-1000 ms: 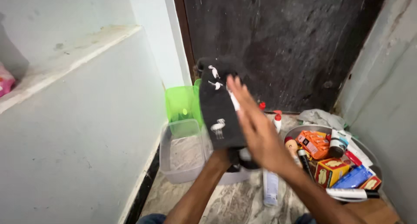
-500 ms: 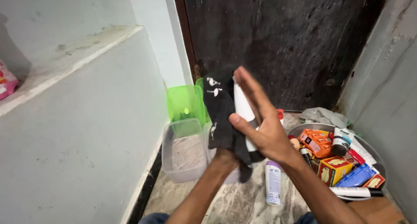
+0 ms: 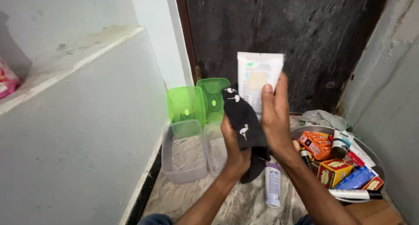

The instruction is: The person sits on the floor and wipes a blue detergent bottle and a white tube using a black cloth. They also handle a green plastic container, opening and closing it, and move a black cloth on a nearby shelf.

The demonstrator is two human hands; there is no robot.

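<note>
Two hands work at chest height over a stone floor: the left hand [image 3: 235,153] grips a black cloth [image 3: 245,127], and the right hand [image 3: 274,120], at its three o'clock, now holds a white tube [image 3: 258,76] upright and uncovered, where half a second ago the cloth wrapped it. Beyond, at nine o'clock, sit two clear boxes [image 3: 183,153] with green lids [image 3: 185,103]; a metal bowl [image 3: 305,130] of toiletries lies at four o'clock.

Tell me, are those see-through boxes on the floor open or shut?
Open. Both clear boxes have their green lids standing up against the wall behind them, so you see straight inside.
</note>
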